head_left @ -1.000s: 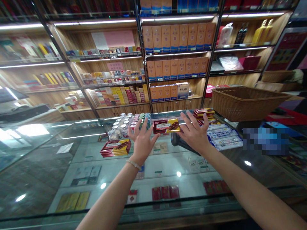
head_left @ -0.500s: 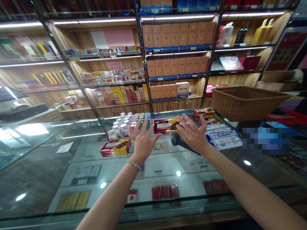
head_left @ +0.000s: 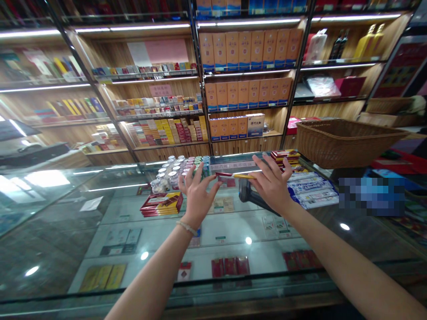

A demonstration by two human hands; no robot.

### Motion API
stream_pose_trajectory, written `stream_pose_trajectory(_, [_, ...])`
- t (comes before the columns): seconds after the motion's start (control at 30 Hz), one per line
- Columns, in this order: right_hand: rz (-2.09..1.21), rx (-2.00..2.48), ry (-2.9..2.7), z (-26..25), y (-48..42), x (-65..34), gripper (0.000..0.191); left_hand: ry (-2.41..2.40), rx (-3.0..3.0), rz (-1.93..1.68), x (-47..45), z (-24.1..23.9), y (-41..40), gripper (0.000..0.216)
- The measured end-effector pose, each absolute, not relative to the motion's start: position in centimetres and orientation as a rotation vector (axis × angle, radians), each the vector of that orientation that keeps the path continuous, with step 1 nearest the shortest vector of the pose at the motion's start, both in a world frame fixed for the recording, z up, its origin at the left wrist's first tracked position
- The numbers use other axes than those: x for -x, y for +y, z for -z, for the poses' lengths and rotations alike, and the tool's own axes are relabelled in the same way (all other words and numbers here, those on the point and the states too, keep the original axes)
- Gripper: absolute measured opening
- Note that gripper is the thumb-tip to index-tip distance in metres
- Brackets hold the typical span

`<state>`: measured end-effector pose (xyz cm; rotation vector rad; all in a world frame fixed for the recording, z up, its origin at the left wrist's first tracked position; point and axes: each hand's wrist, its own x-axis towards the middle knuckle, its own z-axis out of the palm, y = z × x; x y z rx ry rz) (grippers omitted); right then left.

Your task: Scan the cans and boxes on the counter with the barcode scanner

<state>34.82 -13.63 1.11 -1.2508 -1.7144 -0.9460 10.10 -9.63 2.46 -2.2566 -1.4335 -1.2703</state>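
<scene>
A red and yellow chocolate bar (head_left: 233, 176) is held above the glass counter, turned so only its thin edge faces me. My right hand (head_left: 271, 184) grips its yellow end, with the other fingers spread. At the red end, my left hand (head_left: 196, 195) holds the bar near the thumb and index tips, its remaining fingers raised. A stack of similar chocolate bars (head_left: 162, 204) lies left of my left hand, and another stack (head_left: 285, 156) lies beyond my right hand. A dark handheld scanner (head_left: 245, 191) rests on the counter, partly behind my right hand.
Several small lidded jars (head_left: 171, 173) stand behind my left hand. Blue and white packets (head_left: 312, 189) lie right of my right hand, near a wicker basket (head_left: 347, 144). The glass counter (head_left: 230, 253) has packs displayed beneath it. Stocked shelves (head_left: 247, 75) stand beyond.
The chocolate bar has turned from showing its broad printed face to showing its thin edge. Both hands stay in nearly the same place.
</scene>
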Motion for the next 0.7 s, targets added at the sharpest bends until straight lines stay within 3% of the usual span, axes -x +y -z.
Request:
stream_pose_trajectory(0.3, [0.451, 1.429, -1.761, -0.9, -12.8, -35.6, 0.036, -1.502, 2.287, 1.262, -10.0, -2.7, -9.3, 0.018])
stream_pose_trajectory(0.7, [0.370, 1.468, -1.740, 0.1, -11.9, -35.8, 0.038, -1.491, 2.429, 1.199, -10.2, -2.5, -9.1, 0.019])
